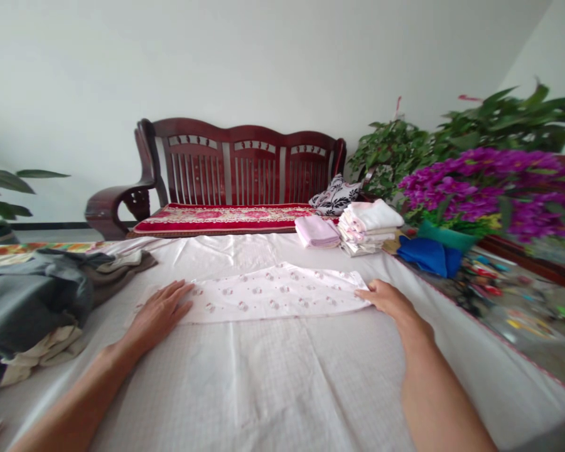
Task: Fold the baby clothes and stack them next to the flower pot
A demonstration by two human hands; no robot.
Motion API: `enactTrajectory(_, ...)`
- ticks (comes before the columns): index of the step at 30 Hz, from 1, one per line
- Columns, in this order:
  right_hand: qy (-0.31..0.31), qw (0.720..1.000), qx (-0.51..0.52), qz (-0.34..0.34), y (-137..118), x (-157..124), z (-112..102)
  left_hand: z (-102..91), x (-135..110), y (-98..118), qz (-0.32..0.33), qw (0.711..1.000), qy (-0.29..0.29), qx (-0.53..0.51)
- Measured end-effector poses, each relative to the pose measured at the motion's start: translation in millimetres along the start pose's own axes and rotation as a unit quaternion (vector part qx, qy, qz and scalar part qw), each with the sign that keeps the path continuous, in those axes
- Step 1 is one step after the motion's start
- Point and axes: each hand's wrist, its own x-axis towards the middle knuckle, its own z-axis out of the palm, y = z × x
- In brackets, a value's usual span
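A folded white cloth with small pink flower prints (275,292) lies flat on the white table cover (273,376). My left hand (159,315) rests palm down on its left end, fingers stretched out and apart. At the cloth's right end my right hand (385,297) lies over the corner, fingers curled down onto the fabric; whether they pinch the edge is hidden.
A heap of grey and beige clothes (32,307) lies at the left. Folded pink cloth (316,231), a stack of folded whites (368,227) and a blue cloth (428,256) sit at the back right by purple flowers (489,188). A wooden bench (226,182) stands behind.
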Motion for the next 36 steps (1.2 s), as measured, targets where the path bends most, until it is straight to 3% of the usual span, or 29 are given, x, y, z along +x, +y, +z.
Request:
enactTrajectory(3,-0.002,1.0,0.0,0.007,-3,-5,-9,-3.7,-1,4,-0.008,1.0,0.005,-0.01)
enactTrajectory(6,0.069,0.997,0.022,0.013,-14,-11,-19,-8.6,-2,7,-0.008,0.999,0.017,-0.029)
enactTrajectory(8,0.08,0.994,0.07,-0.034,-26,-16,-22,-10.8,-2,9,0.011,0.998,0.027,-0.048)
enactTrajectory(11,-0.007,0.977,0.144,-0.16,-46,-22,-17,-11.5,-2,10,0.054,0.995,0.039,-0.077)
enactTrajectory(14,-0.105,0.96,0.145,-0.214,-61,-27,-6,-12.3,-3,13,0.082,0.992,0.046,-0.088)
enactTrajectory(20,-0.197,0.946,0.128,-0.224,-66,-31,4,-24.7,-5,26,0.127,0.987,0.01,-0.1)
enactTrajectory(27,-0.239,0.936,0.123,-0.227,-58,-29,3,-32.4,-4,34,0.087,0.989,-0.02,-0.114)
enactTrajectory(30,-0.186,0.948,0.13,-0.225,-63,-28,4,-29.4,-3,34,0.066,0.991,-0.015,-0.112)
enactTrajectory(34,0.004,0.955,0.139,-0.26,-81,-29,15,-24.9,-1,33,0.058,0.993,-0.018,-0.097)
enactTrajectory(36,0.051,0.947,0.095,-0.302,-89,-30,25,-23.8,-1,33,0.052,0.994,-0.022,-0.097)
